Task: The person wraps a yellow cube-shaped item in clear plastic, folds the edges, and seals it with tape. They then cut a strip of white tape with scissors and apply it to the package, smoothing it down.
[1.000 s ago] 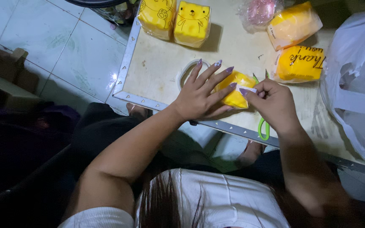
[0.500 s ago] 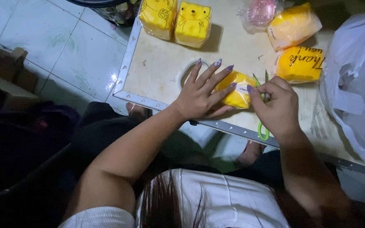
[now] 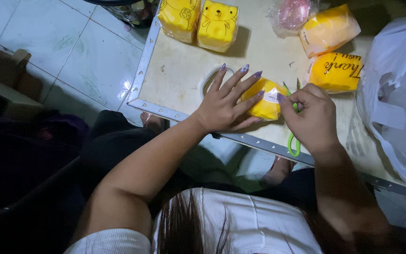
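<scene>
- Packet (image 3: 265,99) lies on the table (image 3: 179,80) near its front edge, long axis left to right, between my hands.
- My left hand (image 3: 222,106) rests on it, fingers spread flat.
- My right hand (image 3: 312,117), just beside, pinches its white label, scissors (image 3: 293,141) underneath.

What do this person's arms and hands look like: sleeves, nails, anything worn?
Both forearms are bare. The left hand has long pointed purple nails, one paler and patterned; the right hand shows one purple nail. A white ribbed top with short sleeves; no rings or watch visible.
</scene>
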